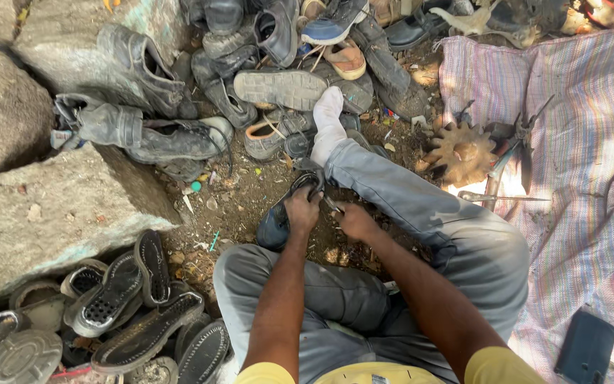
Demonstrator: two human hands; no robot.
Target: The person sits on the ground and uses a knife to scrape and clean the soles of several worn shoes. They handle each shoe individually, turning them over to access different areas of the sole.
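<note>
Both arms reach down between the knees — left hand [301, 210] grips a dark shoe [278, 217], right hand [355, 220] pinches a small tool [330, 205].

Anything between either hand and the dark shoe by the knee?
Nothing visible. The left hand already grips the dark blue-and-black worn shoe at its upper edge. The right hand sits just beside it, fingers curled; whether it holds a small tool is unclear.

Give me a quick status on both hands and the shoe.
Left hand grips dark shoe at its opening. Right hand closed beside it, contents unclear. Outstretched leg alongside; old shoes piled ahead.
</note>
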